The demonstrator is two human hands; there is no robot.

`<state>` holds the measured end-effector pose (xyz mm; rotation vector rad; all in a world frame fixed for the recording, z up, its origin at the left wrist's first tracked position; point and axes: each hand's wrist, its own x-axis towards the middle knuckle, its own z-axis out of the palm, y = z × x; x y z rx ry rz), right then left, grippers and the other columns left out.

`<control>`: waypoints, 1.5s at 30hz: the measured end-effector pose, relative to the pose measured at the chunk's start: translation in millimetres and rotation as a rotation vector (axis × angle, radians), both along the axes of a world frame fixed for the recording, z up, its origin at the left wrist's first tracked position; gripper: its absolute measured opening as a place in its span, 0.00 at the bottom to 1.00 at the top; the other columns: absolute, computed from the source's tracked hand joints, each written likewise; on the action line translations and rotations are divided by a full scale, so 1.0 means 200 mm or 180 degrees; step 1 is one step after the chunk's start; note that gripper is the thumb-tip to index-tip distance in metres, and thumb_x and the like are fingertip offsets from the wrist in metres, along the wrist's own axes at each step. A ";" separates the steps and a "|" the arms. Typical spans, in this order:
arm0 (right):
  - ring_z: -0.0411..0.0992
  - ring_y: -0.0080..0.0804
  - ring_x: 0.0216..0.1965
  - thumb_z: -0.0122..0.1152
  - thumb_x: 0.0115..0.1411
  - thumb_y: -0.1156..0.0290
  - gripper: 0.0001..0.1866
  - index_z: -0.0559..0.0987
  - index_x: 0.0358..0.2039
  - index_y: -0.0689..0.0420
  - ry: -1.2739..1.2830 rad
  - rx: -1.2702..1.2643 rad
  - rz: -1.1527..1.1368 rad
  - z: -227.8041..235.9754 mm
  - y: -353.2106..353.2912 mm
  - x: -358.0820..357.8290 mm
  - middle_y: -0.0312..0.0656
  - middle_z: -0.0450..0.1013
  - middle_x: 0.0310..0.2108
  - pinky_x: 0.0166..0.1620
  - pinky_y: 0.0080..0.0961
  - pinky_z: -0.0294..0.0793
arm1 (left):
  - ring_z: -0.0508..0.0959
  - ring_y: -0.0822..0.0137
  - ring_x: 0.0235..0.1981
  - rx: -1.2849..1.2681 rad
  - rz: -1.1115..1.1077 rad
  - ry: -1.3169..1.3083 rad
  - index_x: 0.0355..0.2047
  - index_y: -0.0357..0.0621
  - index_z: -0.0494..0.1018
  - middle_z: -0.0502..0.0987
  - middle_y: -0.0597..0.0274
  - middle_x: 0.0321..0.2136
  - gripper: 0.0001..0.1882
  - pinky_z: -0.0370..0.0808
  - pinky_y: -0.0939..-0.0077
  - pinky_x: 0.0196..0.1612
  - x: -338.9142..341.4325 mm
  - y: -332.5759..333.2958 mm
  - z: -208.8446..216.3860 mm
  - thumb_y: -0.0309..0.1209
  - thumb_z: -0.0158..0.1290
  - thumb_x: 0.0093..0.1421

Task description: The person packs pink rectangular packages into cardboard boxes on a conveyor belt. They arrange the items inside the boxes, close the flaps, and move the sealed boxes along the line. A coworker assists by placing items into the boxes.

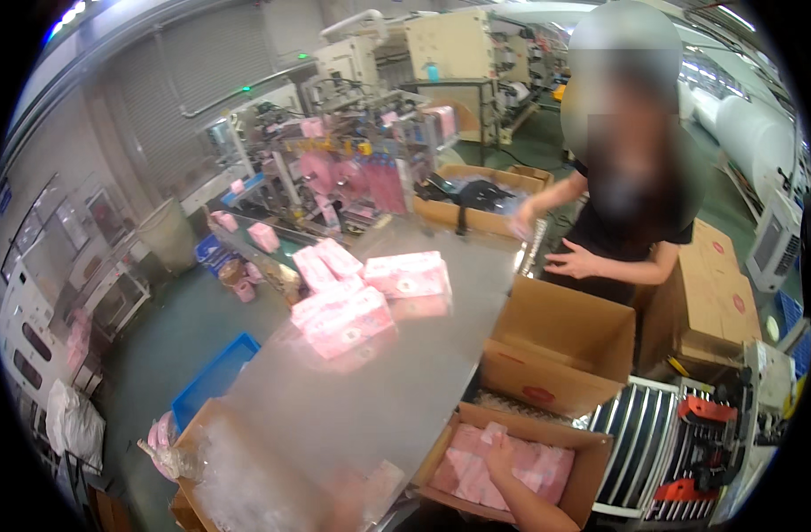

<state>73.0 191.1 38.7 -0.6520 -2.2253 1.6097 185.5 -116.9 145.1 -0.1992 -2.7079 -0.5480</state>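
At the lower edge, my right hand (501, 457) reaches into an open cardboard box (591, 474). Its fingers close on one of the pink soft packs (547, 461), apparently tissue packs, that fill the box. My left hand (345, 512) is smeared by motion at the bottom of the metal table (370, 390). Beside it lies a pale, blurred packet (383, 486); whether I touch it cannot be made out. Farther up the table, several pink packs (343, 319) lie in a loose pile, with another pink pack (408, 275) at its right.
An open cardboard box (560, 341) stands beyond mine, near a roller conveyor (640, 434). A co-worker (631, 186) stands at the far right side of the table. Clear plastic bags (246, 470) fill a carton at lower left, next to a blue crate (215, 377). Pink packs (263, 236) line a belt.
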 end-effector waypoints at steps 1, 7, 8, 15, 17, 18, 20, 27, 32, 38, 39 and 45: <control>0.74 0.54 0.33 0.48 0.67 0.62 0.17 0.77 0.33 0.64 0.0021 0.0292 0.0105 -0.06 0.03 -0.01 0.57 0.75 0.29 0.40 0.45 0.71 | 0.75 0.59 0.44 0.0053 0.0954 -0.0148 0.49 0.42 0.70 0.75 0.58 0.45 0.14 0.74 0.58 0.47 0.09 -0.17 0.02 0.32 0.53 0.65; 0.73 0.56 0.49 0.55 0.58 0.51 0.31 0.76 0.49 0.67 -0.1837 0.1153 0.1673 -0.59 0.21 0.03 0.61 0.76 0.44 0.53 0.38 0.71 | 0.76 0.61 0.42 0.0444 0.3042 -0.1776 0.46 0.42 0.71 0.75 0.59 0.42 0.12 0.73 0.63 0.46 0.56 -0.75 -0.12 0.33 0.52 0.66; 0.73 0.54 0.53 0.55 0.57 0.48 0.35 0.75 0.53 0.68 -0.2171 0.1271 0.2040 -0.57 0.17 0.04 0.61 0.75 0.47 0.57 0.36 0.70 | 0.76 0.62 0.42 0.0491 0.3176 -0.1866 0.45 0.41 0.71 0.76 0.59 0.42 0.12 0.73 0.63 0.46 0.64 -0.79 -0.15 0.33 0.52 0.66; 0.76 0.50 0.48 0.65 0.52 0.58 0.28 0.79 0.48 0.66 -0.1346 0.1070 0.2079 -0.52 0.26 0.10 0.58 0.76 0.47 0.53 0.35 0.74 | 0.76 0.65 0.39 0.0759 0.3564 -0.1805 0.42 0.41 0.72 0.76 0.60 0.38 0.11 0.72 0.68 0.45 0.84 -0.99 -0.22 0.35 0.52 0.66; 0.77 0.48 0.45 0.65 0.53 0.61 0.24 0.79 0.46 0.65 -0.1293 0.0769 0.1961 -0.40 0.27 0.14 0.56 0.77 0.44 0.51 0.35 0.75 | 0.76 0.65 0.38 0.0835 0.3636 -0.1657 0.41 0.41 0.72 0.77 0.61 0.38 0.11 0.72 0.69 0.45 0.90 -1.04 -0.21 0.35 0.51 0.67; 0.78 0.47 0.43 0.64 0.54 0.63 0.22 0.80 0.45 0.65 -0.1278 0.0604 0.1896 -0.32 0.27 0.16 0.56 0.78 0.43 0.50 0.35 0.76 | 0.77 0.66 0.38 0.0865 0.3651 -0.1535 0.41 0.40 0.72 0.77 0.61 0.37 0.11 0.72 0.70 0.45 0.92 -1.07 -0.20 0.36 0.51 0.67; 0.79 0.44 0.38 0.65 0.53 0.64 0.21 0.80 0.44 0.63 -0.0852 0.0632 0.1796 -0.22 0.31 0.21 0.54 0.78 0.40 0.46 0.33 0.78 | 0.77 0.67 0.37 0.1023 0.3515 -0.1121 0.40 0.40 0.73 0.77 0.61 0.36 0.11 0.72 0.71 0.45 0.89 -1.09 -0.16 0.36 0.51 0.67; 0.74 0.30 0.49 0.53 0.65 0.75 0.20 0.70 0.58 0.62 -0.0439 -0.1359 0.3154 0.73 -0.14 0.33 0.44 0.72 0.53 0.49 0.27 0.77 | 0.74 0.68 0.44 0.2835 0.1225 -0.0612 0.38 0.40 0.75 0.77 0.60 0.41 0.12 0.70 0.73 0.50 0.16 -0.16 0.32 0.36 0.49 0.68; 0.74 0.34 0.50 0.51 0.68 0.73 0.19 0.70 0.58 0.60 -0.0592 -0.1858 0.2316 0.74 -0.27 0.33 0.43 0.71 0.53 0.51 0.28 0.75 | 0.71 0.59 0.55 0.3863 -0.0393 -0.1766 0.55 0.38 0.68 0.71 0.50 0.54 0.23 0.69 0.65 0.57 -0.23 0.59 0.34 0.42 0.46 0.69; 0.75 0.48 0.46 0.65 0.54 0.76 0.24 0.77 0.53 0.52 0.0367 0.2105 0.1823 0.40 0.31 0.28 0.53 0.72 0.50 0.42 0.33 0.77 | 0.72 0.53 0.51 0.1924 0.0489 -0.0602 0.52 0.43 0.69 0.71 0.51 0.53 0.21 0.70 0.63 0.51 -0.84 0.04 0.24 0.40 0.55 0.63; 0.74 0.50 0.48 0.66 0.53 0.75 0.25 0.77 0.53 0.52 0.0219 0.2482 0.2068 0.38 0.33 0.29 0.53 0.70 0.53 0.43 0.35 0.77 | 0.72 0.54 0.49 0.1924 0.0677 -0.0583 0.51 0.43 0.70 0.72 0.52 0.51 0.20 0.71 0.62 0.49 -0.96 -0.15 0.31 0.36 0.57 0.60; 0.70 0.52 0.53 0.68 0.52 0.68 0.21 0.78 0.48 0.53 -0.0336 0.1717 0.2592 0.38 0.10 0.13 0.52 0.64 0.60 0.50 0.38 0.76 | 0.69 0.46 0.55 -0.0210 0.0558 0.0200 0.48 0.39 0.71 0.72 0.46 0.51 0.21 0.64 0.55 0.58 -1.97 -1.18 0.12 0.33 0.59 0.56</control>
